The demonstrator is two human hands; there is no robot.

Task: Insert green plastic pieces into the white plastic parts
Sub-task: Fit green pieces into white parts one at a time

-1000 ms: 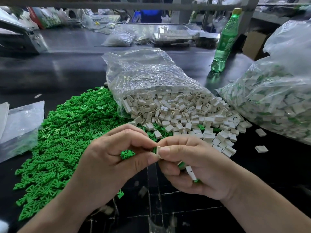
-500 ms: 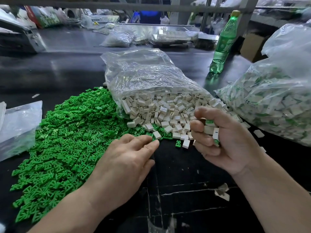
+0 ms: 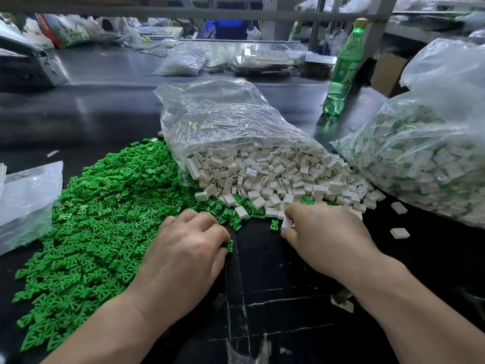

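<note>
Head cam, looking down at a black worktable (image 3: 275,298). The left hand (image 3: 189,248) is knuckles-up at the near edge of the big pile of green pieces (image 3: 105,211), with its fingers curled down onto it. One green piece (image 3: 230,245) pokes out right at the fingertips. The fingers cover the contact though, so no way to tell if it's actually pinched or just lying there.

The right hand (image 3: 328,237) is down at the front of the spill of white parts (image 3: 275,174). It has one white part (image 3: 286,223) pinched between thumb and forefinger, other fingers tucked under. Just left of that part a stray green piece (image 3: 274,225) sits on the table between the two hands, and neither hand touches it.

The white parts pour out of a clear bag (image 3: 223,127) lying on its side with its mouth toward the person. They mix with the green ones where the two heaps meet. Off to the right there's a second, fuller bag (image 3: 420,158) of white parts with green showing in them, and a couple of loose white squares (image 3: 399,233) lie on the table just in front of it. A green bottle (image 3: 341,72) stands upright further back, between the two bags. At far left a flat plastic bag (image 3: 26,200) lies against the edge of the green pile.
</note>
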